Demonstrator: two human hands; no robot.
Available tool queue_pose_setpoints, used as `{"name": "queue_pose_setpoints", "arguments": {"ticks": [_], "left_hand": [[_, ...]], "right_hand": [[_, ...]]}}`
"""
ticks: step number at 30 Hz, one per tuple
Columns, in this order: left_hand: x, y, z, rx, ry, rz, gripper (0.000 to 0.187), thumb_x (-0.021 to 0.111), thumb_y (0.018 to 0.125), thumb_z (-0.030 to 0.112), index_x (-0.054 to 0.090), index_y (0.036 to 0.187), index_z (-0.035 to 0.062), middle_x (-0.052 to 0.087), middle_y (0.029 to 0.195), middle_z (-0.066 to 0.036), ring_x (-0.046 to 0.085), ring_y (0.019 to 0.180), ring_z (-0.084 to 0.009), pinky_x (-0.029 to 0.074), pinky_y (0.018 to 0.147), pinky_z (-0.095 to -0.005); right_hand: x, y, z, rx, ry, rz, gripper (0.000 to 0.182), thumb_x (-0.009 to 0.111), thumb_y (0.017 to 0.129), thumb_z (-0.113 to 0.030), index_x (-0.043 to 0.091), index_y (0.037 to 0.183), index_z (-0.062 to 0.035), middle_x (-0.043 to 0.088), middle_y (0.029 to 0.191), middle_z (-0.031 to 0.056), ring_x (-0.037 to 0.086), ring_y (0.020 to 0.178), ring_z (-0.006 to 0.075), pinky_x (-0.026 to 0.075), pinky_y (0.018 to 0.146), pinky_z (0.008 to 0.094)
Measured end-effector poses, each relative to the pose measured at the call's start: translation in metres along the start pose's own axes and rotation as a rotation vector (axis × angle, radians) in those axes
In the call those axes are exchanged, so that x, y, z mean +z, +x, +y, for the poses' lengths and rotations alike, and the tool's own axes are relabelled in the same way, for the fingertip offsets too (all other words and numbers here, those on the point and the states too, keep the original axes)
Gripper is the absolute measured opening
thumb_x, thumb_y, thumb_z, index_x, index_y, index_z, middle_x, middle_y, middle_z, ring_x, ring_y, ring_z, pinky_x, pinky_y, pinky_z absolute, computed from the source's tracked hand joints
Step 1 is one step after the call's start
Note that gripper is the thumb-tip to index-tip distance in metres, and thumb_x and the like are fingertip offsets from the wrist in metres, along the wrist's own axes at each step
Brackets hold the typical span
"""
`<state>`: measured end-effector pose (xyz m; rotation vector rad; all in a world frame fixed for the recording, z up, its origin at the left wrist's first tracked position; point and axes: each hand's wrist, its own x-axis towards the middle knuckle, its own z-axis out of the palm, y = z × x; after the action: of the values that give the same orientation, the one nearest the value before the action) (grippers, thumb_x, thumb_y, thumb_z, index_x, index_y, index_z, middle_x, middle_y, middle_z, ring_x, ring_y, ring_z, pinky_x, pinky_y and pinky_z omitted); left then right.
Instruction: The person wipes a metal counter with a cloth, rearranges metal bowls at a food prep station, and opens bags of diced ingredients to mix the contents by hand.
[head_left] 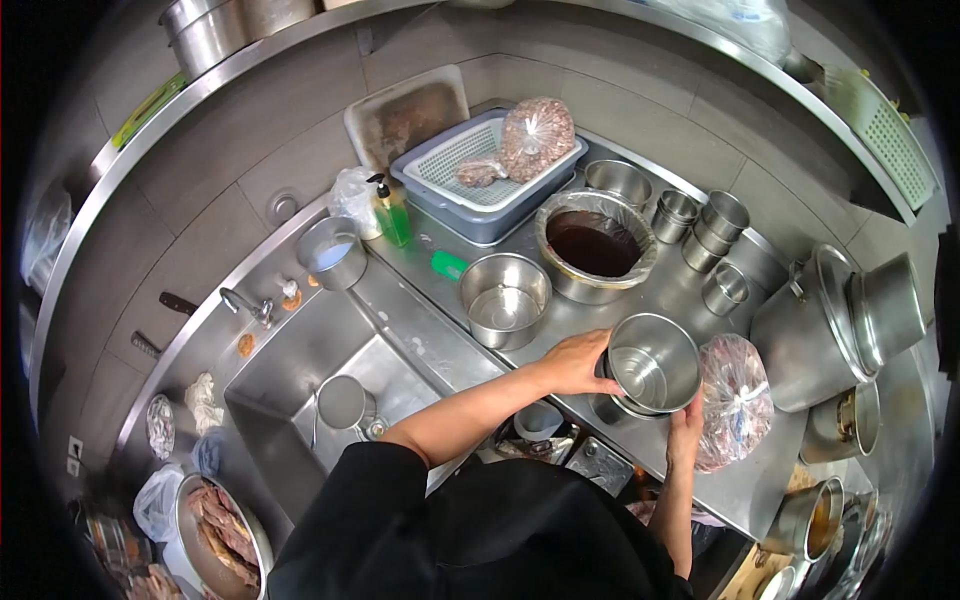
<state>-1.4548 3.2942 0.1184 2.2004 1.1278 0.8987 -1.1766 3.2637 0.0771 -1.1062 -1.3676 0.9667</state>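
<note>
Both my hands are on a round stainless steel pot [655, 362], which is tilted a little toward me and shows a bare inside. My left hand [580, 365] is closed on its left rim, thumb in front. On the lower right side, my right hand [686, 425] grips the wall. Beneath it, part of another steel vessel [607, 408] shows, mostly hidden. Just right of my right hand lies a clear bag of pinkish minced meat [735, 400]. Another steel pot [506, 300] stands to the left, by a lined pot of dark liquid [590, 245].
Left is a sink [290, 380] with a small pot [345, 403] in it. A grey tub with a white basket [480, 180] holds bagged meat at the back. Small steel containers [712, 240] and a large lidded pot [800, 330] stand right. A shelf [250, 60] curves overhead.
</note>
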Motion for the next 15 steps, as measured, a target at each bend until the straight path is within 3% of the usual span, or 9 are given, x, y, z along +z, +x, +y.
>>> {"name": "queue_pose_setpoints", "arguments": {"ticks": [2,7,11,14,15], "left_hand": [[0.001,-0.004,-0.003,-0.017,-0.011,-0.006,0.105,0.081,0.072,0.050,0.030,0.149,0.0005,0.049,0.141,-0.025,0.048,0.130,-0.0409,0.038,0.109,-0.0468],[0.009,-0.004,-0.006,-0.019,0.038,0.040,0.110,0.074,0.076,0.061,0.023,0.153,0.0005,0.049,0.140,-0.028,0.049,0.127,-0.0441,0.038,0.104,-0.0514],[0.003,0.006,0.002,-0.051,0.018,0.046,0.117,0.070,0.076,0.067,0.015,0.155,0.0003,0.050,0.138,-0.030,0.051,0.124,-0.0453,0.038,0.101,-0.0530],[0.006,0.018,-0.003,-0.047,0.047,0.031,0.121,0.069,0.076,0.070,0.010,0.157,0.0012,0.050,0.139,-0.030,0.050,0.126,-0.0459,0.038,0.103,-0.0534],[0.007,0.022,-0.003,0.020,0.035,0.097,0.125,0.069,0.073,0.073,0.009,0.157,0.0024,0.047,0.143,-0.030,0.048,0.130,-0.0451,0.038,0.105,-0.0512]], "right_hand": [[0.001,-0.002,0.001,-0.012,0.035,-0.017,0.058,0.053,0.096,-0.005,0.036,0.150,0.0003,0.048,0.147,0.0098,0.044,0.135,0.0184,0.030,0.114,0.0311],[-0.007,-0.002,-0.011,-0.044,-0.290,-0.024,0.062,0.050,0.089,0.001,0.036,0.149,0.0017,0.051,0.144,0.0138,0.045,0.134,0.0214,0.031,0.113,0.0325],[-0.008,0.009,-0.016,-0.140,-0.384,0.005,0.062,0.053,0.089,0.001,0.036,0.149,0.0017,0.051,0.144,0.0146,0.045,0.135,0.0223,0.032,0.113,0.0331],[-0.011,0.025,-0.022,-0.175,-0.376,-0.013,0.064,0.055,0.091,-0.002,0.032,0.151,0.0000,0.045,0.149,0.0176,0.043,0.139,0.0283,0.030,0.114,0.0344],[-0.012,0.028,-0.029,-0.220,-0.388,0.018,0.064,0.056,0.092,-0.003,0.032,0.151,0.0000,0.044,0.150,0.0176,0.042,0.139,0.0279,0.030,0.114,0.0345]]}}
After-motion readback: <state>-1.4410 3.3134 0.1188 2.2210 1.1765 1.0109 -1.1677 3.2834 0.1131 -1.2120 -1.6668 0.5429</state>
